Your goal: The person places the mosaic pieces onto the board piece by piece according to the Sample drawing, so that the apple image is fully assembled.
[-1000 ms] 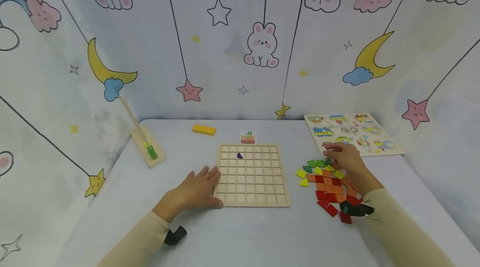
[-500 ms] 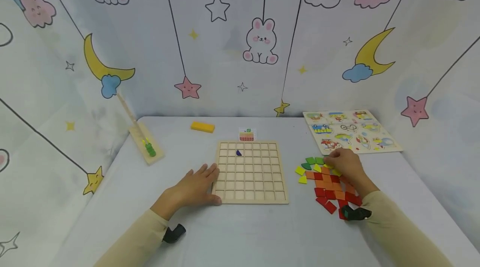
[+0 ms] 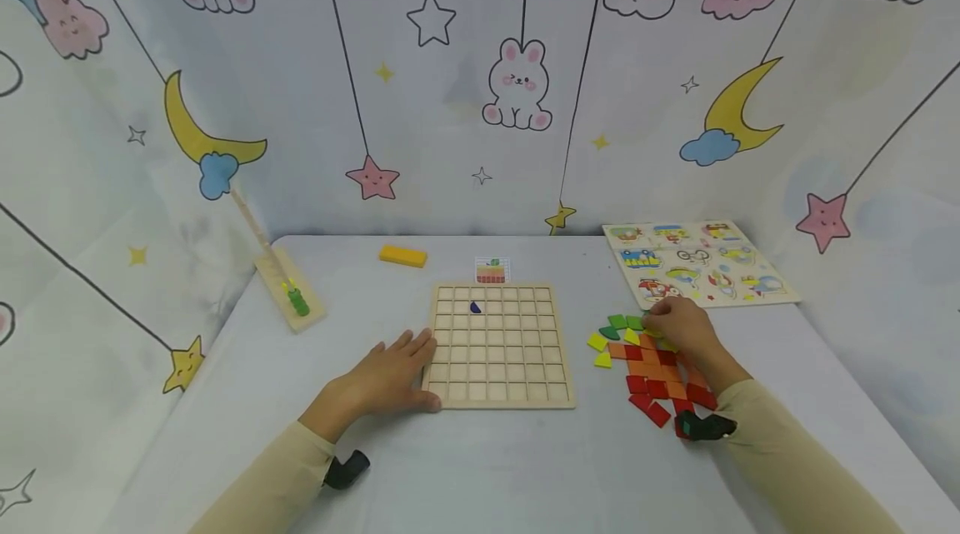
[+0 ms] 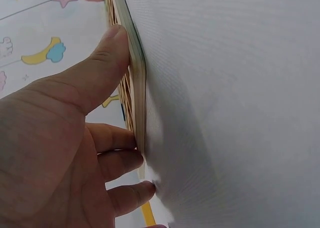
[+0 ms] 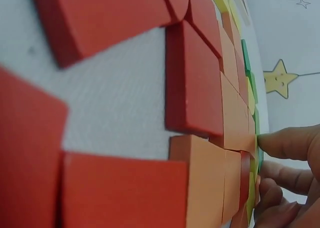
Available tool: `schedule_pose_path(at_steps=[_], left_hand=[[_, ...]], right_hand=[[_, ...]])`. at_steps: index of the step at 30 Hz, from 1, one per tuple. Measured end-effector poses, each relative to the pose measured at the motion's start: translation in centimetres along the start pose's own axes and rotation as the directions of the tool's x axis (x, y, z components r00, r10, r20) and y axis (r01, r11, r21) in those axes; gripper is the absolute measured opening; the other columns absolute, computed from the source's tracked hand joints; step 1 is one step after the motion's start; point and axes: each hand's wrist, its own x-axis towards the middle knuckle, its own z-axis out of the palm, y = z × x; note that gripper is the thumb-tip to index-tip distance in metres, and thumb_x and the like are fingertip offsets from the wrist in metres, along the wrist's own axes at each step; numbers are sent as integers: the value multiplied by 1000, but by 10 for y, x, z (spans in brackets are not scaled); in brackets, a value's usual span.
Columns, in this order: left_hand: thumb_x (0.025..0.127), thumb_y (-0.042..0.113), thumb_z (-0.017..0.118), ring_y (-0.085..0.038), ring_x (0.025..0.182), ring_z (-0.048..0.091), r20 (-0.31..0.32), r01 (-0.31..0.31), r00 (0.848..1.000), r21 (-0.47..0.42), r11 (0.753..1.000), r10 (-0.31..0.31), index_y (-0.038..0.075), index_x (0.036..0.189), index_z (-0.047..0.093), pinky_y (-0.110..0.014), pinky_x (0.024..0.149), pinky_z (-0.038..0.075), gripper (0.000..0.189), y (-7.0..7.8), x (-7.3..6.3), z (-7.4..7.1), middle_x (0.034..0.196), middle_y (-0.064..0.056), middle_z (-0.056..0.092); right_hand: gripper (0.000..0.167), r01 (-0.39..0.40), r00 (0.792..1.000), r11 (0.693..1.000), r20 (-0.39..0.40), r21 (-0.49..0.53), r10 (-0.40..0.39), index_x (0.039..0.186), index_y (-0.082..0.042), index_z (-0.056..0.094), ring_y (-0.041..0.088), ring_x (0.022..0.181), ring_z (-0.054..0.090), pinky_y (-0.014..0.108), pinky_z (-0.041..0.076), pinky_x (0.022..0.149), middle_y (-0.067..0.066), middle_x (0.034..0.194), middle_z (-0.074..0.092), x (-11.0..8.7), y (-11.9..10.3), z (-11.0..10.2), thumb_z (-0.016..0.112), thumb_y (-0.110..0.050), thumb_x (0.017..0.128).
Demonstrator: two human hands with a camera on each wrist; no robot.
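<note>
Currently, I see the person's right hand [image 3: 678, 326] with fingers bent at the far end of a spread of coloured tiles [image 3: 654, 367]. Through the right wrist camera its fingertips meet the green and yellow edge of the spread; whether they pinch a piece, I cannot tell. The tiles lie flat, right of the board and apart from it. Their spread runs lengthwise away from the person: red nearest, orange mostly in the middle, yellow and green farthest. Single tiles point various ways, several of the red ones turned askew.

The left hand [image 3: 386, 376] is spread, fingers extended, thumb and fingertips against the left side of the wooden grid board [image 3: 499, 406]. That board looks nearly square, so I can name no long axis; its sides run away from the person. One dark blue piece [image 3: 475, 307] sits in its second row from the far edge, third cell from the left.

Just beyond the board I find a small picture card [image 3: 492, 269]; farther left, a yellow block [image 3: 403, 256] lying crosswise; far right, a picture puzzle [image 3: 707, 265] holding printed vehicle shapes.
</note>
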Motion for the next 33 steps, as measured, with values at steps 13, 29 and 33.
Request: schedule_pose_path(at_steps=[13,29,33], left_hand=[[87,60,72,-39,153,24,0,11,1000,4,1000,-11,7,159,35,-67,116,28,97,0,1,2,168,-10,27],[87,60,72,-38,154,23,1,8,1000,-1,1000,-8,8,159,34,-67,116,27,97,0,1,2,168,-9,26],[87,60,72,-38,154,23,1,11,1000,-1,1000,-11,7,159,35,-67,117,26,97,1,1,1,168,-9,26]], right_hand=[[29,21,999,1000,31,-5,-21,112,2,59,28,92,52,32,47,72,15,102,58,-5,-10,-1,65,-22,98],[54,-2,1000,886,26,464,-11,156,-8,41,15,100,64,19,56,87,17,130,51,-2,3,-10,55,-24,107],[59,-1,999,831,40,556,-26,158,-9,39,14,105,65,21,55,92,12,127,49,-1,-1,-10,60,-22,105]])
